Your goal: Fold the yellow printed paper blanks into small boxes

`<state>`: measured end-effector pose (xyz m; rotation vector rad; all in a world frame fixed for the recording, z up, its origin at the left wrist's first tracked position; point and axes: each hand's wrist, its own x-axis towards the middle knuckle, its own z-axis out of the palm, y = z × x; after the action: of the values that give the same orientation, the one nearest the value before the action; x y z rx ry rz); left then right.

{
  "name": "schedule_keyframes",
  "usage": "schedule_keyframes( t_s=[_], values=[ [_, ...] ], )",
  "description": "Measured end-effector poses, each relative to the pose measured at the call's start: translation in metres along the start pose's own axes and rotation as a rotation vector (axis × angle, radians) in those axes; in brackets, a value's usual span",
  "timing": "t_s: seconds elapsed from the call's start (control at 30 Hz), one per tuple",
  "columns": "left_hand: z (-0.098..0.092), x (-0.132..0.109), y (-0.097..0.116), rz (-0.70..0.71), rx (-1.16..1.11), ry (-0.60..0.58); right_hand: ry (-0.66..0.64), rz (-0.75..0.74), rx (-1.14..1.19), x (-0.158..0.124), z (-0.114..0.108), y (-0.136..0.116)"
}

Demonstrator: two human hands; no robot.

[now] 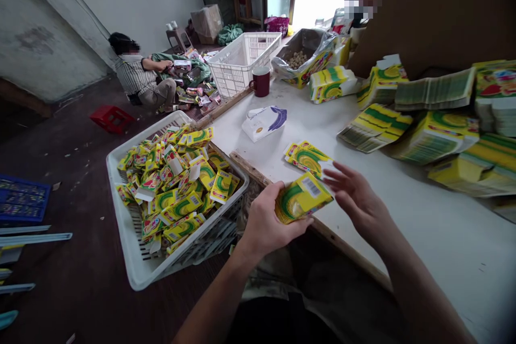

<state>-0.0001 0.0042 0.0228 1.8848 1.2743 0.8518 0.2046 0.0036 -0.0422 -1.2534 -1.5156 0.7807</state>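
My left hand [268, 220] grips a small yellow-and-green carton [302, 197] near the table's front edge, its barcode face turned up. Close to the carton's right end is my right hand [357, 199], fingers apart and holding nothing. Just beyond both hands, a couple of flat yellow cartons [308, 157] lie on the white table [403, 188]. To the left, a white plastic crate [135, 258] is heaped with many similar cartons [181, 204], some with white end flaps showing.
Stacks of flat cartons [435, 137] line the table's right side. A tissue pack [264, 122], a dark red mug [260, 81] and a plastic-lined box [298, 59] stand farther back. Beyond are another crate [242, 59], a seated person [141, 75] and a red stool [112, 117].
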Motion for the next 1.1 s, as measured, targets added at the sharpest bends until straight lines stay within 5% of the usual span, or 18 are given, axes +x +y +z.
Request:
schedule_keyframes(
  t_s=[0.07, 0.23, 0.4, 0.53, 0.63, 0.8, 0.87, 0.97, 1.1],
  values=[
    [0.0, 0.001, 0.001, -0.009, -0.112, 0.017, 0.083, 0.025, -0.292, 0.009, -0.001, 0.02],
    [-0.001, 0.0, 0.001, -0.006, -0.195, 0.019, -0.119, -0.033, -0.753, 0.006, 0.022, 0.039],
    [-0.003, -0.003, -0.006, -0.042, -0.18, 0.066, -0.22, -0.109, -0.628, 0.001, 0.031, 0.021],
    [-0.014, -0.001, -0.016, -0.117, -0.288, 0.159, -0.087, -0.067, -0.597, 0.008, 0.022, 0.018],
    [-0.043, 0.011, -0.031, -0.145, -0.314, 0.378, -0.081, -0.024, -0.745, 0.011, 0.019, 0.023],
    [-0.115, 0.035, -0.054, -0.052, -0.179, 0.903, -0.105, -0.002, -0.771, 0.009, 0.022, 0.027],
    [-0.128, 0.034, -0.057, -0.048, -0.048, 1.029, -0.068, 0.022, -0.803, 0.008, 0.024, 0.024],
    [-0.117, 0.026, -0.06, -0.053, 0.105, 1.031, -0.033, 0.044, -0.813, 0.012, 0.027, 0.012],
    [-0.079, 0.02, -0.062, -0.017, 0.028, 0.82, -0.094, 0.092, -0.79, 0.025, 0.035, -0.005]
  ],
)
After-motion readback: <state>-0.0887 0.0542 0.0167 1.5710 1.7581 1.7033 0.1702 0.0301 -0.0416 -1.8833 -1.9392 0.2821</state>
